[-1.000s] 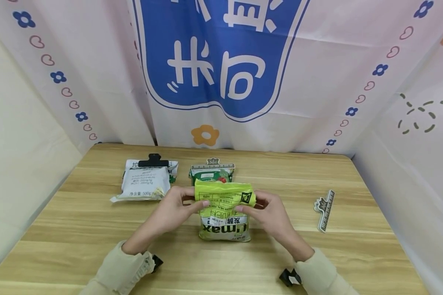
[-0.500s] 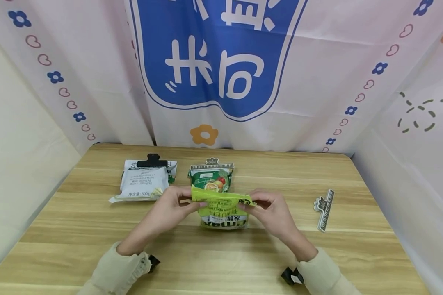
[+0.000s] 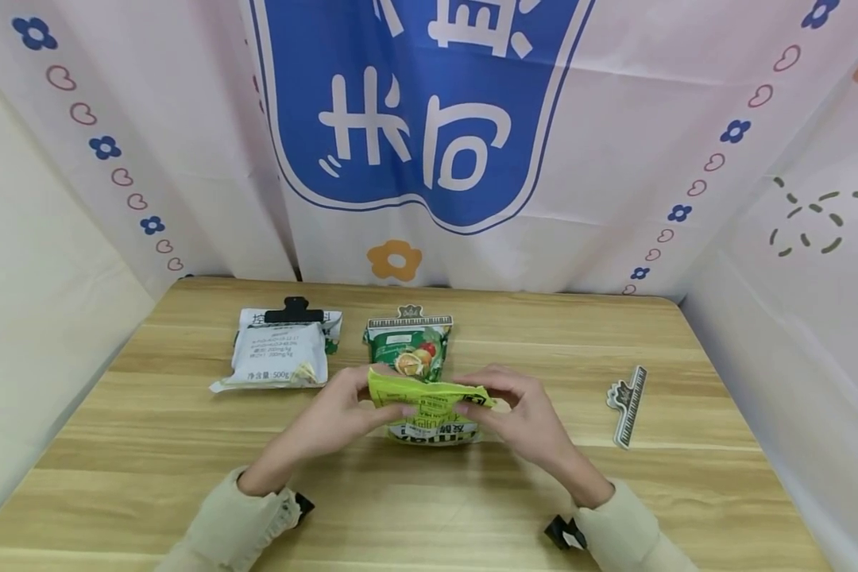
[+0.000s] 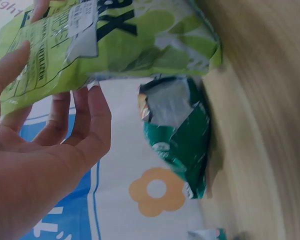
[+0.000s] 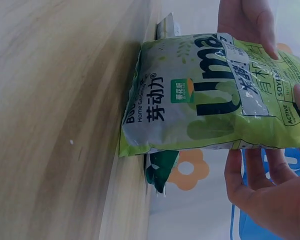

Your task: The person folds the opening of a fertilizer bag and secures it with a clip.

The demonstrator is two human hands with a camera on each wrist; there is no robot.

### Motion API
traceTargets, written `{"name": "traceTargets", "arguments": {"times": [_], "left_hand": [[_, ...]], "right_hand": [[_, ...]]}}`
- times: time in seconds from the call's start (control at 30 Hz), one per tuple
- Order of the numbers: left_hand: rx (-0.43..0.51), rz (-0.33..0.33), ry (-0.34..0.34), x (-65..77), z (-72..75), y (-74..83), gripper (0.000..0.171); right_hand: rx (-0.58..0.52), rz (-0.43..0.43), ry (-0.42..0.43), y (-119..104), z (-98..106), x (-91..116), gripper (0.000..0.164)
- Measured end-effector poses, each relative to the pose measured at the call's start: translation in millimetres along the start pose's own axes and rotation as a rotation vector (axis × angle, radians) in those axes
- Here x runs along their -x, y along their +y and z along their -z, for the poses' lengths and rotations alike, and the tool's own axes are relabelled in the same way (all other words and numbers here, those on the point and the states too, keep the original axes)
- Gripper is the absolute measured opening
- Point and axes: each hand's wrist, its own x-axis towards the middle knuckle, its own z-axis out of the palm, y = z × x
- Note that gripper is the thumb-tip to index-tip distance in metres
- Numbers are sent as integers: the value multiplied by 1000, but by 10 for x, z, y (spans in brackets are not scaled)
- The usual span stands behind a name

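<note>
A yellow-green fertilizer bag (image 3: 429, 433) stands upright on the wooden table between both hands. Its upper part folds toward me in the head view. My left hand (image 3: 339, 417) pinches the left side of the bag's top, thumb in front and fingers behind. On the other side, my right hand (image 3: 522, 409) grips the right top edge the same way. The right wrist view shows the bag's printed front (image 5: 190, 95), its bottom edge against the table. Seen from the left wrist, the fingers (image 4: 92, 115) curl behind the bag.
Behind the bag lies a green packet (image 3: 407, 349) with a piano-patterned clip (image 3: 409, 321) on top. To the left is a white packet (image 3: 279, 353) under a black clip (image 3: 295, 313). A loose piano-patterned clip (image 3: 629, 407) lies at the right. A printed curtain (image 3: 579, 238) hangs behind the table (image 3: 429, 524).
The bag's top has tipped and folded toward me, so less of its front shows and more of the green packet is visible. Both hands keep their hold, thumbs slightly closer together.
</note>
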Motion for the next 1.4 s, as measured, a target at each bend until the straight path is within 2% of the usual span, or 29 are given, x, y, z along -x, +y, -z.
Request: {"name": "traceTargets", "arguments": {"times": [0.2, 0.37, 0.9, 1.2, 1.4], "left_hand": [[-3, 17, 37, -30, -44, -37, 19], [29, 24, 22, -40, -37, -65, 25], [65, 113, -10, -33, 1, -66, 31], [116, 194, 5, -36, 14, -34, 27], [135, 224, 27, -41, 21, -50, 26]], "right_hand": [[-14, -17, 8, -5, 3, -3, 17], [-1, -43, 5, -16, 17, -11, 10], [-17, -92, -27, -23, 75, -20, 9], [-38, -113, -14, -17, 100, -17, 9], [-48, -147, -4, 3, 114, -17, 9]]}}
